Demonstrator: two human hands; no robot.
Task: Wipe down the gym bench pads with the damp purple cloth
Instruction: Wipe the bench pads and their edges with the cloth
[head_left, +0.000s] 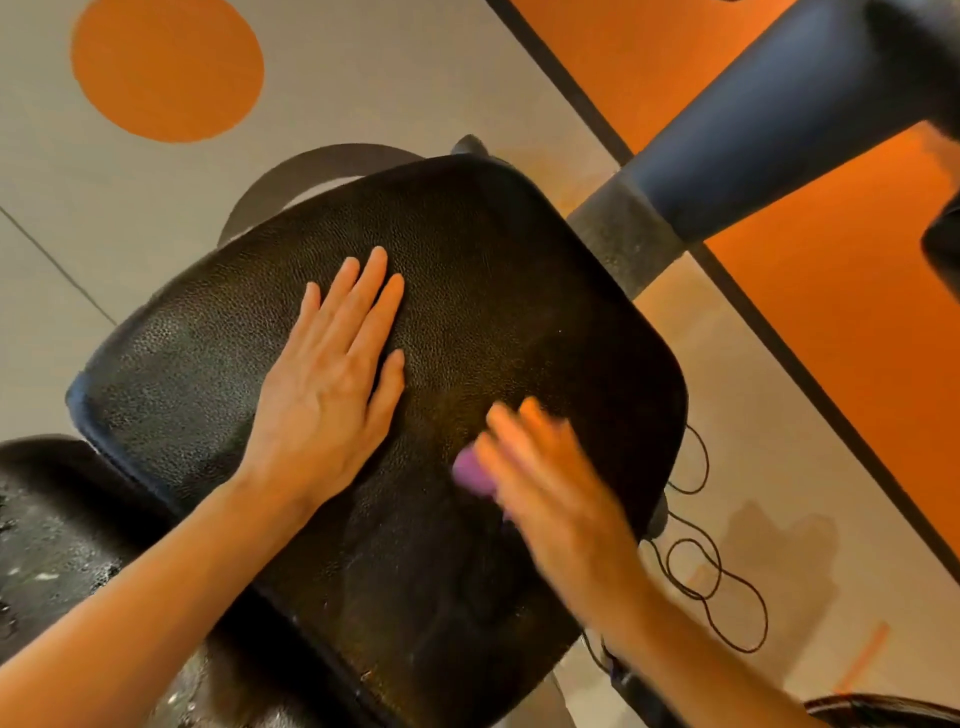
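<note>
A black textured bench pad (493, 260) fills the middle of the head view. My left hand (332, 374) lies flat on it, palm down, fingers spread a little, holding nothing. My right hand (550, 483) is blurred with motion near the pad's right side and presses on the purple cloth (472, 473), of which only a small folded edge shows at the hand's left. A second black pad (57, 535), worn and flecked white, sits at the lower left, touching the first pad's corner.
A dark blue padded arm with a grey metal post (639, 228) rises at the upper right. A thin black cord (717, 577) loops on the floor right of the pad. The floor is grey with orange areas (841, 312).
</note>
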